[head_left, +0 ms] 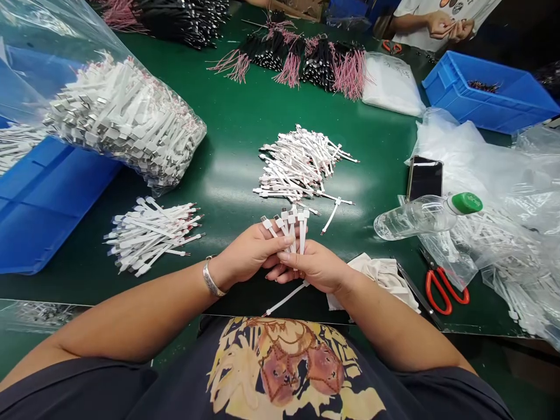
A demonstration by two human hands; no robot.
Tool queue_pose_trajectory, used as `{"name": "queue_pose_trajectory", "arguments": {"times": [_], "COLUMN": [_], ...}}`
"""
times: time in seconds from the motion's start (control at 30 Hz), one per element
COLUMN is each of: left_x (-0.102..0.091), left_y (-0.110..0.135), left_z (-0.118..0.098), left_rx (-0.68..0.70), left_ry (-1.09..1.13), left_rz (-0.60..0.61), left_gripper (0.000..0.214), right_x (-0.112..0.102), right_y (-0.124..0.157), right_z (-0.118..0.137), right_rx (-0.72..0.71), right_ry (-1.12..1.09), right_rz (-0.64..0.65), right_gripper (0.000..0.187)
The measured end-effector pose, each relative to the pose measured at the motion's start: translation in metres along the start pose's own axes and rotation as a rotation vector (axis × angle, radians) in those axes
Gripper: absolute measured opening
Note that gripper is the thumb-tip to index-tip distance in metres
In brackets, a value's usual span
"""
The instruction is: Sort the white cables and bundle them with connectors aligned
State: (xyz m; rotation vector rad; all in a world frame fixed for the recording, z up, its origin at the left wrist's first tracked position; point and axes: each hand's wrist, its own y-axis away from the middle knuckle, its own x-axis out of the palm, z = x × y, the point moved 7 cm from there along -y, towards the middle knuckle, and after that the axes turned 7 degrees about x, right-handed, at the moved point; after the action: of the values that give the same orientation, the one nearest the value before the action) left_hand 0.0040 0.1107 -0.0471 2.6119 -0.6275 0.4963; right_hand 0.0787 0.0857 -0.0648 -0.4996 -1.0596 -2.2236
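Note:
Close to the table's front edge, my left hand (249, 251) and my right hand (318, 265) meet around several short white USB cables (292, 224). Both thumbs press on the fanned bunch, connector ends pointing up. Another white cable (286, 298) lies below my right hand, near the table edge. Just beyond my hands is a loose pile of white cables (297, 163), with a single cable (332, 214) at its near right side. A second, more evenly laid pile of white cables (151, 236) rests to the left of my left hand.
At left, a clear bag of cables (126, 116) leans over a blue bin (56, 198). To the right are a plastic bottle (415, 217), phone (424, 178), red-handled scissors (444, 289) and cloth (380, 277). A co-worker's hands (450, 26) show behind another blue bin (490, 99).

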Motion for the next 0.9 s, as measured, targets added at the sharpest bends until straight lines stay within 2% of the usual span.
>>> {"name": "queue_pose_trajectory", "arguments": {"times": [0.37,0.67,0.9], "left_x": [-0.006,-0.012,-0.009], "left_y": [-0.004,-0.005,-0.005], "left_z": [0.003,0.005,0.0], "left_rx": [0.005,0.01,0.052], "left_ry": [0.066,0.043,-0.015], "left_rz": [-0.059,-0.149,-0.124], "left_gripper": [0.038,0.029,0.019], "right_x": [-0.004,-0.006,-0.005], "right_y": [-0.002,-0.003,-0.003], "right_z": [0.002,0.002,0.002], "right_rx": [-0.05,-0.079,-0.101], "right_ry": [-0.042,-0.025,0.095], "right_rz": [-0.071,-0.096,-0.099], "right_gripper": [0.034,0.036,0.038]}}
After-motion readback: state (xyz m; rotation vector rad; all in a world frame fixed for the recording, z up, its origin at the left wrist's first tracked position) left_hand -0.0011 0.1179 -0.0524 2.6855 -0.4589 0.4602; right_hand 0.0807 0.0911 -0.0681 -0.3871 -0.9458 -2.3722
